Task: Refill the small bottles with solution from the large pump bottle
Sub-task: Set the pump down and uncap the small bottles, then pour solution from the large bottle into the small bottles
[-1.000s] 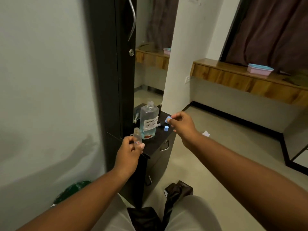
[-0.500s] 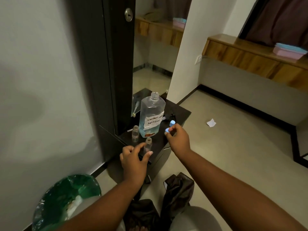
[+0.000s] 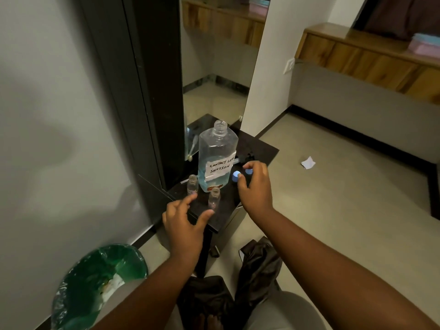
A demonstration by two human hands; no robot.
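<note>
Below, the left hand [image 3: 183, 225] is hovering spread by the small clear uncapped bottle [image 3: 213, 198] on the black table [image 3: 262, 148]; the right hand [image 3: 256, 186] is pinching a round blue cap [image 3: 235, 175].

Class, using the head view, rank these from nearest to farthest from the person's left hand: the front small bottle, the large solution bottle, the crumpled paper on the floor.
From the left hand:
1. Front small bottle, just beyond the fingertips on the stand.
2. Large solution bottle, farther back, by the mirror.
3. Crumpled paper, far right on the floor.
</note>
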